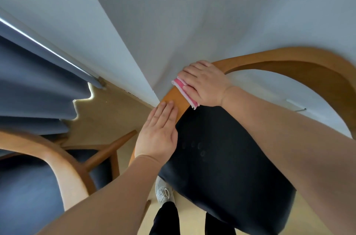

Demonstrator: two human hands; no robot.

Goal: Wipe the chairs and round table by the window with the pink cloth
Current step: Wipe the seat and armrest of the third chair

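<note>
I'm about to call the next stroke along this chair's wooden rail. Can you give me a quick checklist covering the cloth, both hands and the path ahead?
1. Pink cloth is under the right hand and pressed on the wooden rail: ok.
2. Left hand lies flat on the rail with its fingers straight: ok.
3. Path toward the near end of the rail: not ok. The left hand lies on it, so lift that hand first.
4. Path along the rail curving right, with nothing on it in view: ok.
5. Dark seat already wiped: cannot tell.
6. Round table: out of view, cannot tell.
</note>
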